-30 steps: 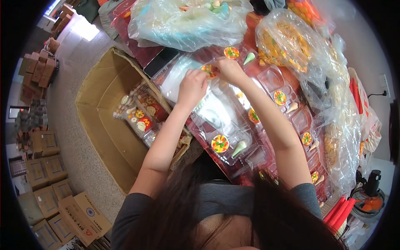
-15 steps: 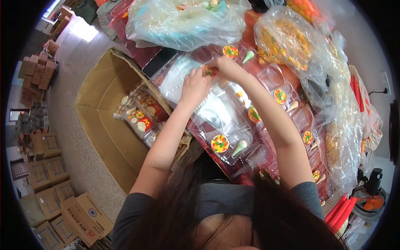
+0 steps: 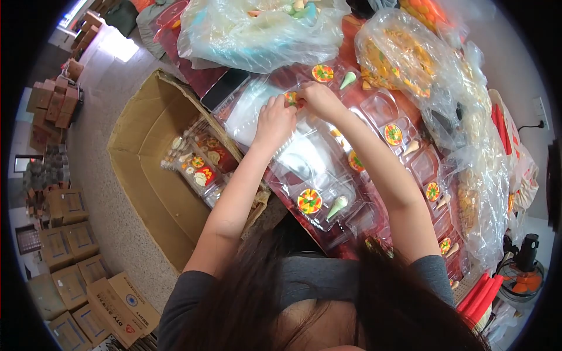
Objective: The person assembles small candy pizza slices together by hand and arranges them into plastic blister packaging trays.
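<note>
A red-covered tabletop spreads beneath the hands, strewn with clear plastic trays. Nearest the person, on the near side of both hands, one tray holds a pizza-patterned disc and a green cone; the cone lies diagonally, its narrow tip pointing back toward the person. Left of the left hand stands an open cardboard box with filled packs inside.

The left hand and right hand come together, fingers bent, around another pizza disc. Partly covered, it sits between their fingertips; whether either hand is clamped on it I cannot tell. Being round, it shows no clear long axis; its patterned face is turned upward.

The step in hand appears to be two-handed fingertip work on that disc; the next move seems to call for a light, steady touch.

Just beyond the right hand lie a further disc and a pale green cone; farther past both hands bulges a large plastic bag.
</note>
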Demonstrator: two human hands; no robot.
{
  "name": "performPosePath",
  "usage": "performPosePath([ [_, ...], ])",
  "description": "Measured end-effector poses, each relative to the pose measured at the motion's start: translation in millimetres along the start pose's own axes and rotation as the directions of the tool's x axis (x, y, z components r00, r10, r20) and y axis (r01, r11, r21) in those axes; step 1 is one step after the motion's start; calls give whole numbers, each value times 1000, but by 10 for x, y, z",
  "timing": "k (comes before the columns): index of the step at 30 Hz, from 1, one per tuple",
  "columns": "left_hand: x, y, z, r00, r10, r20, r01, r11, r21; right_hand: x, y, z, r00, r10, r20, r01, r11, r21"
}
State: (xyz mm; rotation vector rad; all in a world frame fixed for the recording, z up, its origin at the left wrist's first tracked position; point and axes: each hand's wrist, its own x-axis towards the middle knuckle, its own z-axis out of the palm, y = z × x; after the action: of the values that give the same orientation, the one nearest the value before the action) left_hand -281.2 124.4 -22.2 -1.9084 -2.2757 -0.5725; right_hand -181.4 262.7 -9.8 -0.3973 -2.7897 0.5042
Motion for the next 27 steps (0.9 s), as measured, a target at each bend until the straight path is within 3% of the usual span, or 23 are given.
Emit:
performPosePath([
  [5, 51, -25, -59, 984, 105, -148, -112, 993, -46, -48, 54, 83, 973, -22, -229, 38, 997, 66],
  [11, 129, -202, -35, 978, 204, -30, -207, 973, -105, -236, -231, -472, 955, 176, -239, -147, 980, 134],
  [15, 128, -195, -47, 980, 196, 19, -193, 977, -94, -602, -990, -1411, 992, -31, -124, 2, 974, -228],
  [17, 117, -170, -92, 970, 42, 241, -17, 994, -104, -873, -1585, -1967, 963, -169, -209, 65, 900, -431],
  [23, 244, -406, 213, 934, 333, 128, -314, 938, -149, -1671, -2579, -2658, 880, -388, -272, 237, 857, -457],
  [25, 193, -307, 114, 973, 162, 163, -150, 985, -82, -1894, -2718, -2732, 864, -423, -275, 273, 850, -450],
  [27, 152, -301, 57, 972, 188, 140, -175, 979, -100, -2103, -2832, -2773, 847, -449, -284, 306, 849, -430],
])
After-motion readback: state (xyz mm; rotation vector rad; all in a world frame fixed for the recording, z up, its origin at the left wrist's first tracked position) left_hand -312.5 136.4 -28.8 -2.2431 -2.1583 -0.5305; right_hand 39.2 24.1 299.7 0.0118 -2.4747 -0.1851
